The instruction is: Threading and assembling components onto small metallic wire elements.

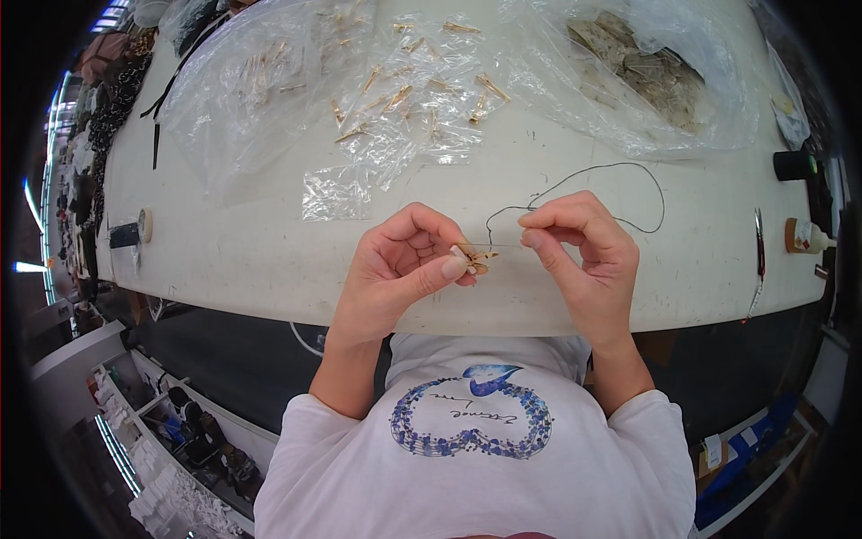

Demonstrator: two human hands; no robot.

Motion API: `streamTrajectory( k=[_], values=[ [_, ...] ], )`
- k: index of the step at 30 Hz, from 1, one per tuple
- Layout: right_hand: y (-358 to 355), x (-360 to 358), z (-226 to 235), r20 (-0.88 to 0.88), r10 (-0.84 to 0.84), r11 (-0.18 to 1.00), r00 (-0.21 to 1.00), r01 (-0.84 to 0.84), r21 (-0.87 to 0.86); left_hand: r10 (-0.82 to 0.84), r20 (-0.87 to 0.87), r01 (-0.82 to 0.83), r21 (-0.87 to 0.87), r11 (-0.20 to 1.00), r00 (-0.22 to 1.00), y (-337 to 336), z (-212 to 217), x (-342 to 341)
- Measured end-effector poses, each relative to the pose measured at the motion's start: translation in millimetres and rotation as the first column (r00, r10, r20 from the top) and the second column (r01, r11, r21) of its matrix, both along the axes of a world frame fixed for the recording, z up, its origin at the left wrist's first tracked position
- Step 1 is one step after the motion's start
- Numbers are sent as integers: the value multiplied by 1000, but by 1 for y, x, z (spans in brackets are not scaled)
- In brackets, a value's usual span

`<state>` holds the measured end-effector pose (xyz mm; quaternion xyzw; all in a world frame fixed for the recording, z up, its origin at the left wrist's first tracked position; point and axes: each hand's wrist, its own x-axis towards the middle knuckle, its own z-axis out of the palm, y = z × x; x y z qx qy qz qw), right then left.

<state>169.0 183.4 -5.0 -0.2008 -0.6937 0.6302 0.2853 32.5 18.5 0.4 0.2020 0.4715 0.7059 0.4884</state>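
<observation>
My left hand [401,267] is closed in a pinch on a small gold-coloured ornament [482,261] with petal-like tips and whitish parts. My right hand [584,252] pinches the end of a thin, straight, needle-like piece [505,245] between thumb and forefinger. That piece spans the gap between both hands, level above the table's near edge. Dark thread [663,199] runs up from beside the ornament and loops across the tabletop behind my right hand. Whether the thread joins the needle-like piece is too fine to tell. My fingers hide part of the ornament.
Several small clear bags of gold-coloured pieces [395,97] lie beyond my hands, with plastic sheeting [233,117] on the left. A large clear bag [628,81] is far right. A dark thread spool [795,165], glue-like bottle [805,235] and thin tool [760,247] sit rightward; a roll [144,225] leftward.
</observation>
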Motion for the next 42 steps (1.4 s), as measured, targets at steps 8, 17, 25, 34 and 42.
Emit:
streamTrajectory(
  k=[8, 17, 25, 34, 42],
  values=[
    [-10, -4, 3, 56, 117, 974, 991, -126, 186, 4, -6, -4, 6, 1000, 1000, -3, -2, 0],
    [-12, -8, 2, 52, 125, 974, 991, -133, 186, -13, 18, 13, -15, 1000, 1000, -4, -4, -1],
    [-12, -8, 0, 55, 121, 973, 991, -129, 191, 28, -3, -28, -55, 998, 1000, -1, -4, 2],
    [-15, -7, 0, -2, 181, 983, 984, -181, -32, -1, 31, 2, -21, 1000, 1000, -2, -8, 1],
    [-15, -12, 6, -41, 151, 986, 988, -153, -67, 72, -148, -87, -99, 991, 986, -2, -11, 1]
  ],
)
